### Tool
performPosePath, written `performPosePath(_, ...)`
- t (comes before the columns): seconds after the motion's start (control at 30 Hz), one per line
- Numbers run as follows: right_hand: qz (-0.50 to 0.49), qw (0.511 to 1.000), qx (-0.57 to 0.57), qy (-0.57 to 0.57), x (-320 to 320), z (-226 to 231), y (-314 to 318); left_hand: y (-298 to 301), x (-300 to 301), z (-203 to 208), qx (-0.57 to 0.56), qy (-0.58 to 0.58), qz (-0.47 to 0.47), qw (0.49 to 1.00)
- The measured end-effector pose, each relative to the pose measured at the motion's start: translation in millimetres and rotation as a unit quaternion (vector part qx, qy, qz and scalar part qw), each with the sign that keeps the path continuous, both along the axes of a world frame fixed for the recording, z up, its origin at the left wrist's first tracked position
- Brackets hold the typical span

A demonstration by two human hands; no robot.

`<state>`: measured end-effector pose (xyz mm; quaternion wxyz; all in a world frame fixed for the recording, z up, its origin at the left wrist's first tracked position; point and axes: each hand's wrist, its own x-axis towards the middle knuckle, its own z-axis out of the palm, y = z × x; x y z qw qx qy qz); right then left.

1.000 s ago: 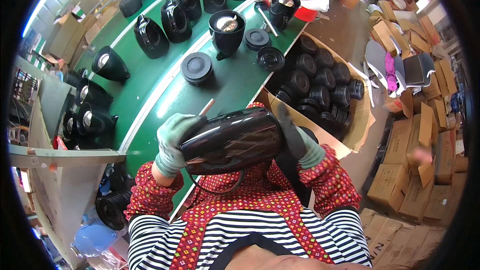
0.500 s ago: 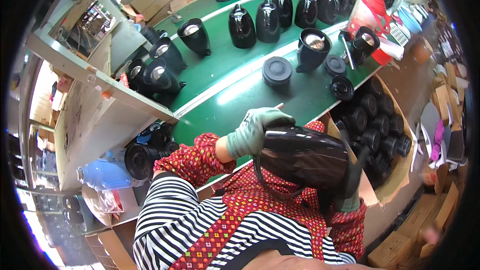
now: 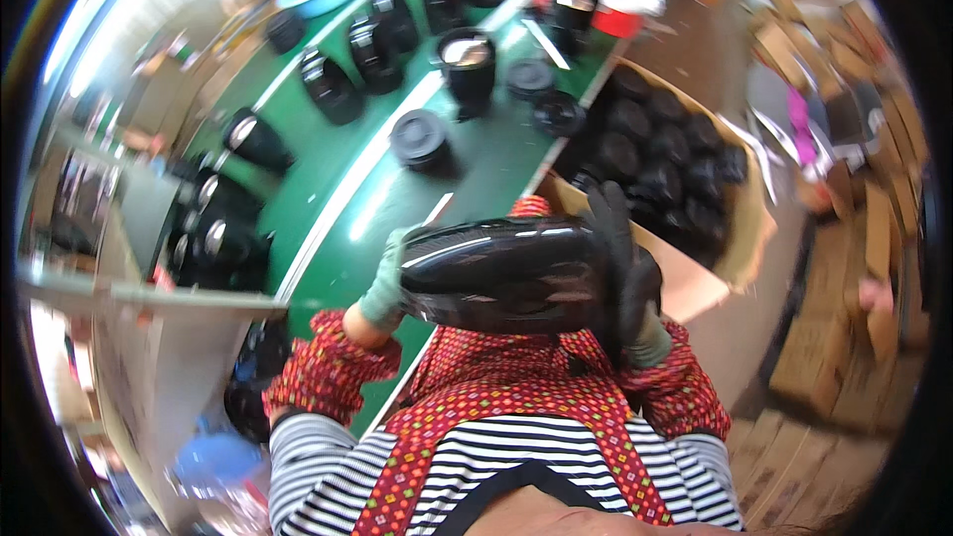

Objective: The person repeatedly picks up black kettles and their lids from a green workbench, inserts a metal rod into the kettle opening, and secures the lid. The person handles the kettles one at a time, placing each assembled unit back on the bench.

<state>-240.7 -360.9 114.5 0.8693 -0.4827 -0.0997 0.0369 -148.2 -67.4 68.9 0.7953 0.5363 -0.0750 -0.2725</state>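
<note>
Gloved hands cradle a glossy black kettle body point(image 3: 506, 273) on its side, close to the chest above the green bench point(image 3: 367, 189). Left hand point(image 3: 385, 283) fingers wrap one end and right hand point(image 3: 620, 273) fingers spread over the other, steadying it.

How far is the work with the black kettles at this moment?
Done: several black kettle bodies stand on the green belt. In hand: left hand and right hand hold one kettle body. Left: loose lids and the parts in the cardboard box.
</note>
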Motion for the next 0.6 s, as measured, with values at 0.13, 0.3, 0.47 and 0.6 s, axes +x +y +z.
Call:
performPosePath(0.13, -0.095, 0.991, -0.087, -0.037, 5.9, -3.0, 7.2, 9.2, -5.9, -29.8, -0.008, -0.090, -0.068, 0.994)
performPosePath(0.3, -0.007, 0.909, 0.086, 0.408, 18.3, -69.2, -5.4, -38.6, 8.7, 108.8, 0.311, -0.792, -0.144, 0.506)
performPosePath(0.47, 0.060, 0.971, 0.153, 0.173, 14.5, -49.6, -16.5, -8.4, -13.9, 44.0, 0.188, -0.325, -0.011, 0.927)
performPosePath(0.6, -0.106, 0.904, -0.331, -0.248, 0.8, 5.5, -14.1, -4.8, -20.1, -54.9, 0.315, -0.676, 0.055, 0.664)
